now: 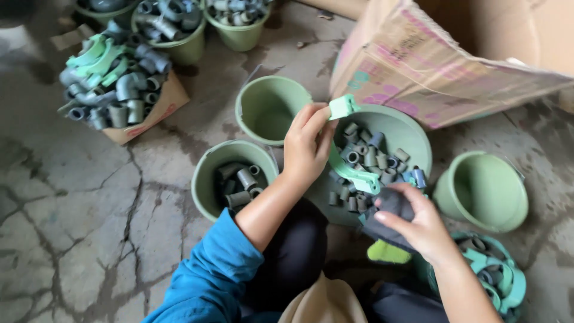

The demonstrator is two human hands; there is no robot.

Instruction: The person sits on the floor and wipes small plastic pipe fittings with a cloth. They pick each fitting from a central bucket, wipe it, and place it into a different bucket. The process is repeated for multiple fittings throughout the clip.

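A curved green plastic clamp (350, 157) is held at the centre of the frame, over a wide green basin (418, 134) in which short grey pipe fittings (368, 158) are heaped; the upper, flat end of the clamp is pinched by the left hand (308, 146), the fingers being closed on it from the left, so that the tip of the clamp is seen above and to the right of the fingertips; the clamp's lower end is met just below centre by the right hand (418, 224), which is closed around a dark grey fitting (388, 206) pressed against that end; the clamp is thus spanned between the two grips, bowed toward the left. A blue sleeve (209, 275) is seen at the lower left of centre.

To the left of the basin a green bucket (206, 179) partly filled with grey fittings is placed; just above it another green bucket (248, 104) with nothing visible inside is set; a third green bucket (445, 194) is found at the right edge of the basin. A container of green clamps and grey parts (499, 272) is seen at the lower right. At the upper left a cardboard box (161, 107) piled with grey elbows and green clamps is placed, with more filled buckets (185, 48) along the top edge; a large cardboard carton (430, 66) is laid across the upper right; the cracked concrete floor (84, 203) is shown beneath everything.
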